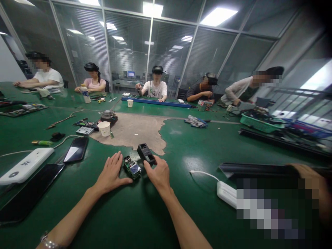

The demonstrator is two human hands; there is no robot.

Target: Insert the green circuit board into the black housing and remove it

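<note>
My right hand (158,173) grips a black plastic housing (145,152) with rectangular openings in its face, tilted just above the table. Flat on the green tabletop rests my left hand (110,173), its fingers stretched out and nothing in it. Between the two hands lies a small green circuit board (132,168) with a bluish screen and dark parts on top. The left thumb reaches close to the board's lower edge; whether it touches cannot be made out.
A phone (76,149), a white power strip (27,166) and a dark flat panel (32,192) lie left. Ahead are a paper cup (104,128) and a bare brown patch (135,129). A white adapter (226,193) and black bar (251,169) lie right. Several people sit or stand around.
</note>
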